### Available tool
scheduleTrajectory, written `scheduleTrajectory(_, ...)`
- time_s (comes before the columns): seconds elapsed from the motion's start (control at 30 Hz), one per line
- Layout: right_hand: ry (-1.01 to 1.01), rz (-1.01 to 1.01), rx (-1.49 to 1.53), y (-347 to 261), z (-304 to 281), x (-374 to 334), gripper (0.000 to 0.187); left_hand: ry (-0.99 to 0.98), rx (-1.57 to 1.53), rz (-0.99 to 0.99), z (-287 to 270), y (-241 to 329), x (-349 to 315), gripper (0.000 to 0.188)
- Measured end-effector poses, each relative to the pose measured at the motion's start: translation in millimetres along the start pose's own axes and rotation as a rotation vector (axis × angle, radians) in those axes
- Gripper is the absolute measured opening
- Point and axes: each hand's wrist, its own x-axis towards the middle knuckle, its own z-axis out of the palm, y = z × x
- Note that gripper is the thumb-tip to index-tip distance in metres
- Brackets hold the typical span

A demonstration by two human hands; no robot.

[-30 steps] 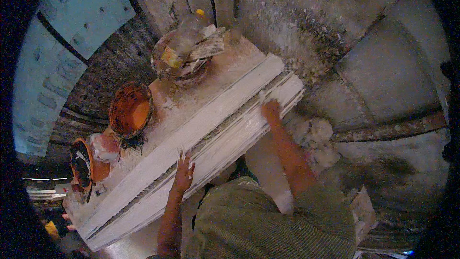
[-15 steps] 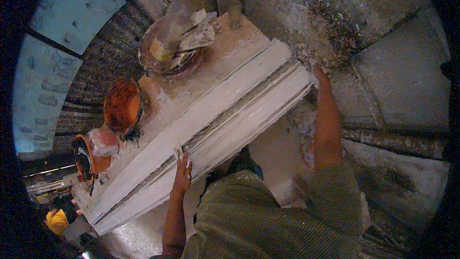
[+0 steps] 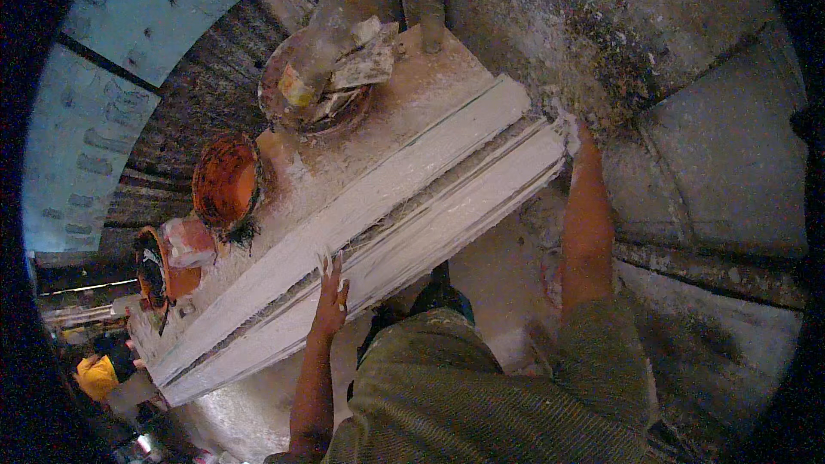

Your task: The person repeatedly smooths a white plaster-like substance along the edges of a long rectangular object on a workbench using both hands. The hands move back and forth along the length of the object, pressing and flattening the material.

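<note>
As strips (image 3: 378,198) lie, long axes point upper right.

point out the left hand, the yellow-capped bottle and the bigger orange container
Left hand (image 3: 331,302), head view: middle of the hand
Yellow-capped bottle (image 3: 320,45), head view: middle of its clear body
Bigger orange container (image 3: 235,184), head view: its inner wall

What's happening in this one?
A person is working barehanded on two long white strips lying side by side on a dusty worktop. The left hand, fingers spread, is on the nearer strip; the right hand is at that strip's right end, though its grip is unclear. Beyond the strips are an orange bucket and a basin with scraps and a yellow-capped clear bottle.
</note>
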Motion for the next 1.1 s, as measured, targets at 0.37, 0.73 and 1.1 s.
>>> scheduleTrajectory(0.37, -0.010, 0.043, -0.114, 28, 34, -25, 0.043, 0.014, -0.004, -0.080, 10, -1, -15, 0.056)
scheduleTrajectory(0.73, 0.082, -0.208, 0.143, -167, 80, -345, 0.068, -0.030, -0.047, -0.027, 25, -16, -22, 0.054)
scheduleTrajectory(1.1, 0.177, 0.004, 0.037, -44, 88, -234, 0.059, -0.029, -0.120, -0.085, 25, -13, -29, 0.054)
